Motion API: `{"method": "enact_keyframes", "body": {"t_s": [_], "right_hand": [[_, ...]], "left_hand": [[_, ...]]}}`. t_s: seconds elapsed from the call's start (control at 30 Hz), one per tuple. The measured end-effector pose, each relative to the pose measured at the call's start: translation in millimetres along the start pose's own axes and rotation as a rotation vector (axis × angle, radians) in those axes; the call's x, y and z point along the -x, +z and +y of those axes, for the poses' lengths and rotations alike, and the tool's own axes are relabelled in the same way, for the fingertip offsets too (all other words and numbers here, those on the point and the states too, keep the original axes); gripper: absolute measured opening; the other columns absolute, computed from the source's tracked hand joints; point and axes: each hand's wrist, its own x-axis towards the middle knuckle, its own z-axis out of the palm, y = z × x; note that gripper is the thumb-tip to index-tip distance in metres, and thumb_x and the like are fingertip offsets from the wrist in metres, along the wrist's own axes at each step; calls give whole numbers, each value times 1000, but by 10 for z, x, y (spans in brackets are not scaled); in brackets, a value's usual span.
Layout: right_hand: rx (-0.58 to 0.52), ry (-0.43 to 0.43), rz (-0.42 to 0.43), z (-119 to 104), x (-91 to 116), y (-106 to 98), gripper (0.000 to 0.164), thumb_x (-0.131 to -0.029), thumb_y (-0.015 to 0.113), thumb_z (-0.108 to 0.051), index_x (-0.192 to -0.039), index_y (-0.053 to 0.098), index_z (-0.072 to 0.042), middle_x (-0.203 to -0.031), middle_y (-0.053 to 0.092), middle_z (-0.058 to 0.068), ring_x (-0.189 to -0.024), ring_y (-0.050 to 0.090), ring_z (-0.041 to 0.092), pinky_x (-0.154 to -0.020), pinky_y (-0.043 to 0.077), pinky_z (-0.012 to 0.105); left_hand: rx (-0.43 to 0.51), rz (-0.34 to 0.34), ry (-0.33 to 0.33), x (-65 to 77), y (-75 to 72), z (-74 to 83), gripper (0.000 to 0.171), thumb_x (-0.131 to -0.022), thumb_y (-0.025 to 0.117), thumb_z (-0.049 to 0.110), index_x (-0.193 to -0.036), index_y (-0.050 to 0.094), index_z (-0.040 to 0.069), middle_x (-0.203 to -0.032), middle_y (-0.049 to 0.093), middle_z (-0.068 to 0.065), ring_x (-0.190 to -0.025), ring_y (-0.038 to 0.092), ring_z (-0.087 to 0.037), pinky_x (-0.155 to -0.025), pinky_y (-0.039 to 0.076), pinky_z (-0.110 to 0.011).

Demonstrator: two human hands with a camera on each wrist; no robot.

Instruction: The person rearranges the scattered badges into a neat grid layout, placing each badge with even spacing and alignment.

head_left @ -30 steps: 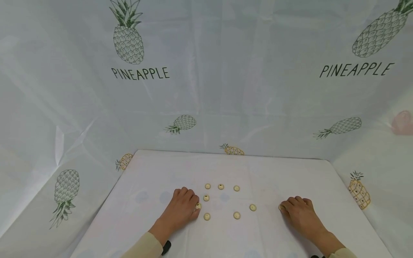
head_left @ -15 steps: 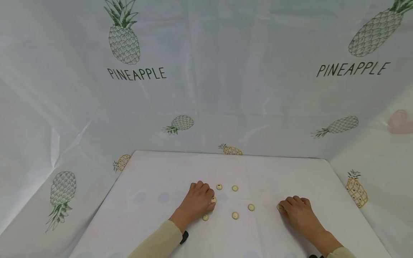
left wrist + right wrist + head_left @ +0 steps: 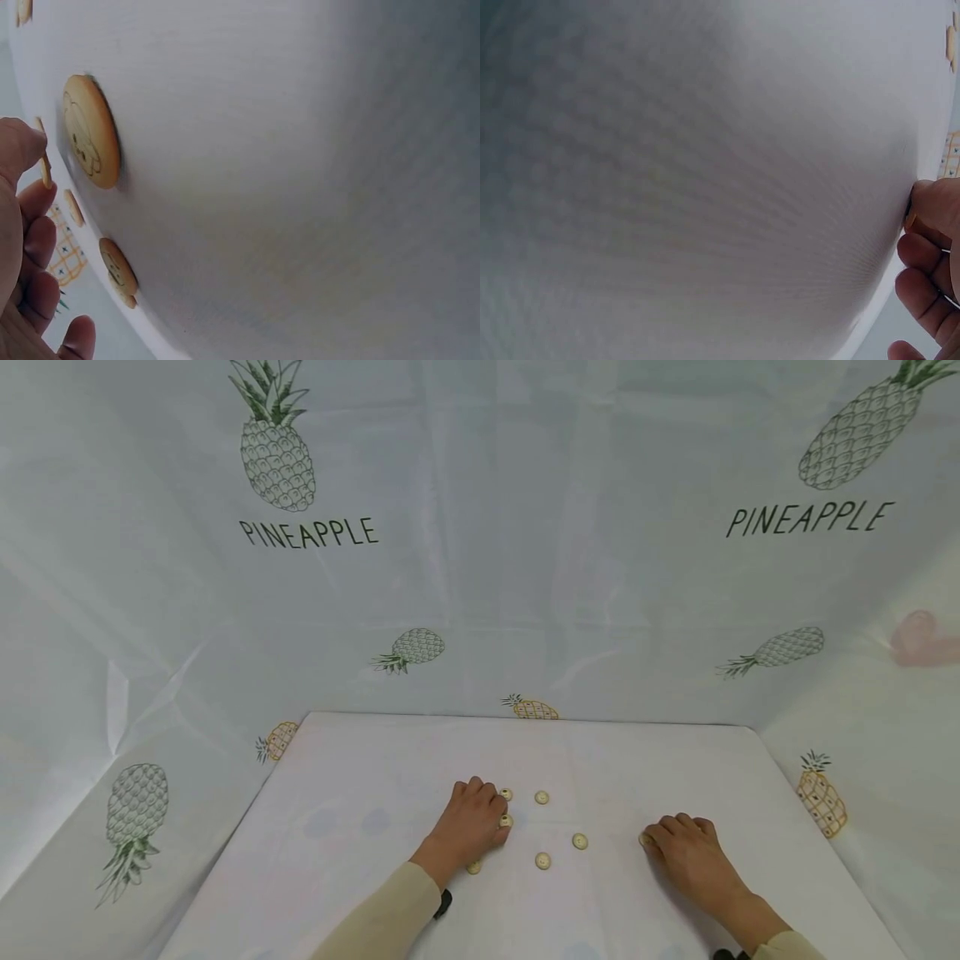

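Observation:
In the head view, my left hand (image 3: 471,822) pinches a round pale biscuit (image 3: 506,821) between thumb and finger. The left wrist view shows this biscuit edge-on (image 3: 46,165), raised off the cloth. Close by lies a biscuit with an animal face drawn on it (image 3: 91,131). My left hand partly covers one biscuit (image 3: 473,867) at its near side, and a further biscuit (image 3: 506,794) sits just past its fingers. Over on the right, my right hand (image 3: 686,856) pinches another biscuit (image 3: 647,840) down at the cloth, mostly hidden by the thumb in the right wrist view.
Between the hands lie more loose biscuits: one at the back (image 3: 542,797), one in the middle (image 3: 580,842) and one nearer me (image 3: 543,861). A white cloth covers the table (image 3: 375,752). Behind hangs a pineapple-print sheet (image 3: 517,568).
My left hand has moved right and slightly away from me with its biscuit, over where two biscuits were visible. My right hand keeps its place and hold. The whole view has shifted slightly.

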Motion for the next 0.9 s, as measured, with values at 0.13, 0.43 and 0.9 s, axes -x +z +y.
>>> {"method": "enact_keyframes", "body": {"t_s": [0.13, 0.43, 0.9], "right_hand": [[-5, 2, -5, -3, -5, 1, 24, -81, 90, -20, -94, 69, -19, -88, 65, -7, -83, 58, 17, -80, 49, 52], [-7, 6, -3, 6, 8, 22, 24, -81, 90, -19, -94, 69, -19, -88, 64, -7, -83, 57, 17, -80, 48, 51], [-4, -9, 22, 14, 4, 39, 28, -76, 92, -17, -94, 71, -18, -86, 66, -7, -81, 59, 17, -78, 49, 51]], "left_hand": [[8, -42, -13, -2, 24, -5, 28, -101, 65, 50, -102, 70, 23, -99, 59, 5, -96, 45, -17, -89, 41, -40], [28, -91, -16, -3, 16, -11, 30, -102, 65, 52, -108, 72, 23, -106, 63, 4, -100, 47, -18, -89, 40, -39], [47, -102, -30, 7, -13, -1, 28, -103, 64, 51, -109, 73, 24, -107, 64, 5, -99, 48, -17, -90, 41, -39]]}}
